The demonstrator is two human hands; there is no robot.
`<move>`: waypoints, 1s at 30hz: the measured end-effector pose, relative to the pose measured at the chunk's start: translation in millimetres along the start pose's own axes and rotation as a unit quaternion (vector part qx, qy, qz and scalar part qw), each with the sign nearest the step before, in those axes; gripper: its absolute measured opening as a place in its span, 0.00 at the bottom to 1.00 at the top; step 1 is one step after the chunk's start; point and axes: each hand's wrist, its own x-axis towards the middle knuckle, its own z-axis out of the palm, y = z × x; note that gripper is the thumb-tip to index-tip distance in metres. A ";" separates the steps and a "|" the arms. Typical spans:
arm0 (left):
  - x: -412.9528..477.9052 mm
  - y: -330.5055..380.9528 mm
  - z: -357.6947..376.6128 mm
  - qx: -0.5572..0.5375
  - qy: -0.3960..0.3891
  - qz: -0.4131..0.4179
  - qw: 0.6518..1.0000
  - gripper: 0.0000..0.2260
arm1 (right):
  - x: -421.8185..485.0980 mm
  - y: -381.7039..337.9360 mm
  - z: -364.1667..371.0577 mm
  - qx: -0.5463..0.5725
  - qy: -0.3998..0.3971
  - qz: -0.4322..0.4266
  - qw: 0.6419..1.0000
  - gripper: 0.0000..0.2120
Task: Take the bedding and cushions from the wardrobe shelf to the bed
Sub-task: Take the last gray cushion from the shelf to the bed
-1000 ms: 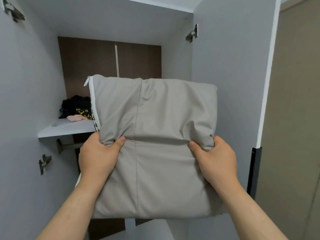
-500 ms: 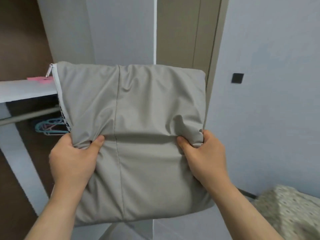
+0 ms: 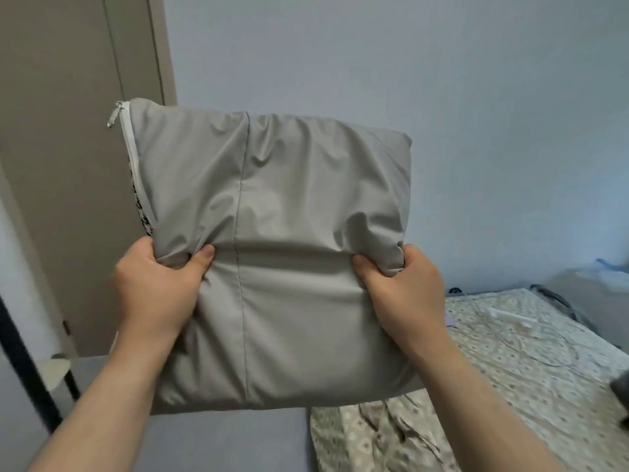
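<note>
- Item carried: a square grey fabric cushion (image 3: 272,253) with a white zip (image 3: 131,155) down its left edge, partly open, patterned fabric showing in the gap. It is held upright in the air at chest height, clear of every surface, to the left of the bed and just short of it.
- Left hand (image 3: 160,284): closed on the cushion's left edge at mid-height, thumb pressed into the front, fingers hidden behind.
- Right hand (image 3: 401,291): closed likewise on the right edge, a fold of cover bunched above the thumb.
- Destination: the bed with the cream dotted sheet (image 3: 531,362) lies low and to the right. A white cable (image 3: 520,338) and a small white object lie on it, with crumpled matching fabric at the near end.
- Assessment: the carrying step is under way; set-down is not yet done.
- Recommendation: keep both grips level so the open zip does not spill the filling. Lower the cushion flat onto a bare stretch of sheet, away from the cable. Release both hands together.
</note>
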 end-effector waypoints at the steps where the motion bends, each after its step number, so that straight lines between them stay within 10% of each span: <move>1: -9.9 12.1 23.9 -0.028 -0.025 -0.001 0.999 0.16 | 3.6 15.3 -22.8 -0.014 0.019 0.012 1.000 0.18; 15: -177.2 135.6 298.2 -0.179 -0.380 0.043 0.907 0.17 | -25.8 170.4 -252.1 -0.170 0.254 0.221 0.926 0.18; 30: -442.9 47.1 470.3 -0.151 -0.793 -0.022 0.590 0.13 | -191.2 372.6 -253.0 -0.059 0.371 0.619 0.690 0.21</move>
